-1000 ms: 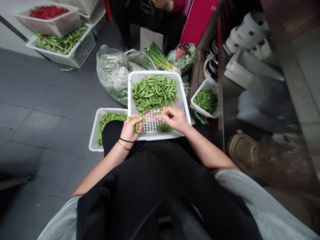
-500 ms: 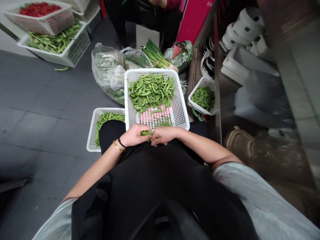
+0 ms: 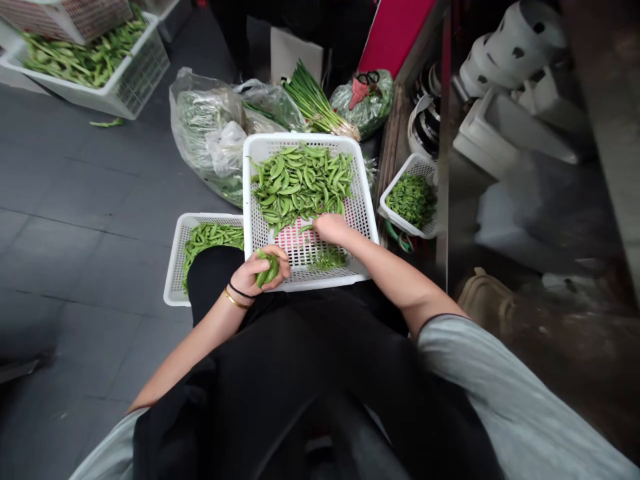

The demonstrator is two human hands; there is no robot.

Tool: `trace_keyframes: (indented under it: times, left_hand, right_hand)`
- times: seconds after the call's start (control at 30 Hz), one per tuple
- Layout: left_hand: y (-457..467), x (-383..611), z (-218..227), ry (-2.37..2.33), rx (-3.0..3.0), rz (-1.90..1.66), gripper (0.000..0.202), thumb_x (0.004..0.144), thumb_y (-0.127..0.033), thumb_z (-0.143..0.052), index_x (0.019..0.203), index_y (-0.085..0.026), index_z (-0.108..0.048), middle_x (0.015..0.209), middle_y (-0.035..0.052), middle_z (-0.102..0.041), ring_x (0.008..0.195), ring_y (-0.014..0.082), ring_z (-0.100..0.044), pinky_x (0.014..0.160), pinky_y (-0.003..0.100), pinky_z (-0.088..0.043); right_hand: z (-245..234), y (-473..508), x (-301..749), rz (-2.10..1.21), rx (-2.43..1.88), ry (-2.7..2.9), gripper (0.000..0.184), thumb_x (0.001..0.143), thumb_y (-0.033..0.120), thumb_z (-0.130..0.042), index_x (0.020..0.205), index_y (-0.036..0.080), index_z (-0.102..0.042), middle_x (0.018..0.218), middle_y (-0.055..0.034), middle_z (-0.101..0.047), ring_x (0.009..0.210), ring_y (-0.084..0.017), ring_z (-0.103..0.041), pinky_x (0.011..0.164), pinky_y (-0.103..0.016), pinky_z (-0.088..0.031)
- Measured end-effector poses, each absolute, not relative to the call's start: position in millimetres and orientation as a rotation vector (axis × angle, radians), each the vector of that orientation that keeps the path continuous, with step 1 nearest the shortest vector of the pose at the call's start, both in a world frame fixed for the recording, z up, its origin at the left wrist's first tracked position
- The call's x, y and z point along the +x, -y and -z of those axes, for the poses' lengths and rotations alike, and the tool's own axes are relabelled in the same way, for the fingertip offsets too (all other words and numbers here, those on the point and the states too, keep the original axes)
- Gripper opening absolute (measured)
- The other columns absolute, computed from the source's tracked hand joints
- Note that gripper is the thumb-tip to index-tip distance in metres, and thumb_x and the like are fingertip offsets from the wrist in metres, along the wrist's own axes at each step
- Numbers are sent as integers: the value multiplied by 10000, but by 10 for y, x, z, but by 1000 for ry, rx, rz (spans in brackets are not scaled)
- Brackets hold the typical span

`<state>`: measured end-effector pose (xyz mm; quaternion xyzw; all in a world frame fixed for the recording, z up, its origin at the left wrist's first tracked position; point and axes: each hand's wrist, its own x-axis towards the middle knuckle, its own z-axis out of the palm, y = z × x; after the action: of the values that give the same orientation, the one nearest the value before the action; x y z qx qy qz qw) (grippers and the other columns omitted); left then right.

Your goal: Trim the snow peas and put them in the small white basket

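Observation:
A white perforated basket (image 3: 367, 220) rests on my lap and holds a heap of green pea pods (image 3: 300, 183) at its far end. My left hand (image 3: 257, 275) is at the basket's near left corner, closed round a few pea pods (image 3: 267, 267). My right hand (image 3: 331, 228) reaches into the middle of the basket at the near edge of the heap, fingers curled down on the pods; what it grips is hidden. A small pile of green trimmings (image 3: 327, 259) lies in the basket's near part.
A lower white basket (image 3: 175, 267) with pods sits left of my knee. A small basket of green scraps (image 3: 411, 200) stands to the right. Plastic bags of greens (image 3: 215, 133), spring onions (image 3: 315, 103) and a far basket of pods (image 3: 95, 63) lie on the grey floor. A metal shelf is at the right.
My hands were together at the basket's near rim half a second ago. The right hand has since reached forward into the pod heap; the left stays at the rim holding pods.

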<state>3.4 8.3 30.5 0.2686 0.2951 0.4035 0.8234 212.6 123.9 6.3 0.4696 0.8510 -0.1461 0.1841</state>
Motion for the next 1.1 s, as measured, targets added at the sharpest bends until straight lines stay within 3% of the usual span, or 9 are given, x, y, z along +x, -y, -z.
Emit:
trace_keyframes:
  times: [0.13, 0.27, 0.33, 0.47, 0.57, 0.7, 0.83, 0.93, 1.1]
  left_hand:
    - [-102, 14, -323, -607, 573, -799, 247, 604, -305, -743, 691, -151, -570, 533, 29, -571, 332, 86, -436, 270, 159, -218]
    - [-121, 42, -320, -802, 594, -808, 239, 627, -255, -759, 681, -138, -558, 560, 32, -599, 368, 88, -478, 290, 158, -254]
    - [-126, 106, -300, -981, 609, -882, 260, 622, -263, -777, 749, -129, -594, 528, 10, -583, 368, 80, -475, 304, 158, -270]
    - [-89, 244, -306, -1125, 739, -944, 332, 610, -292, -796, 850, -130, -633, 512, -11, -572, 369, 71, -469, 329, 161, -293]
    - [-21, 251, -388, -1059, 805, -903, 278, 621, -309, -790, 758, -137, -620, 499, -15, -562, 356, 61, -450, 337, 164, -297]
    - [65, 172, -533, -927, 818, -780, 249, 670, -329, -757, 728, -133, -615, 474, -17, -531, 354, 65, -443, 333, 170, -291]
    - [118, 174, -608, -841, 811, -699, 236, 697, -311, -736, 708, -117, -602, 461, -7, -525, 334, 56, -412, 318, 167, -267]
    - [130, 242, -621, -797, 628, -703, 276, 676, -310, -746, 664, -137, -531, 442, -23, -496, 326, 57, -400, 296, 150, -228]
    - [97, 249, -633, -963, 473, -959, 338, 621, -283, -780, 726, -163, -482, 487, -43, -521, 356, 64, -448, 293, 136, -268]
  right_hand:
    - [197, -1377, 1942, 419, 1382, -2395, 311, 825, 75, -453, 1087, 41, -616, 1058, -230, -663, 956, -273, -640, 792, -328, -463]
    - [76, -1292, 2085, 431, 1467, -2413, 258, 848, 185, -484, 1007, 58, -642, 1013, -207, -676, 927, -252, -637, 759, -298, -457]
    - [-91, -1134, 2162, 698, 1463, -2484, 226, 841, 253, -508, 891, 101, -669, 888, -125, -697, 822, -199, -639, 703, -261, -451]
    - [-408, -682, 2163, 1711, 1170, -2391, 206, 810, 314, -529, 773, 139, -632, 561, 33, -574, 498, -91, -526, 521, -201, -393]
    - [-567, -447, 2117, 1952, 1123, -2330, 246, 823, 364, -516, 776, 141, -607, 488, 62, -492, 439, -81, -470, 479, -192, -357]
    - [-796, -395, 2126, 1613, 1214, -2825, 235, 871, 337, -480, 884, 149, -621, 644, 17, -583, 584, -97, -522, 586, -207, -376]
    - [-1025, -366, 2089, 875, 963, -3136, 262, 903, 281, -423, 782, 155, -618, 719, -31, -605, 647, -124, -501, 613, -233, -338]
    - [-1063, -254, 2014, 436, 1049, -3097, 232, 888, 233, -420, 800, 147, -617, 743, -63, -612, 642, -147, -487, 576, -252, -303]
    - [-980, -174, 2190, 351, 1391, -3154, 270, 914, 253, -391, 806, 149, -615, 765, -81, -629, 694, -157, -520, 628, -259, -356]
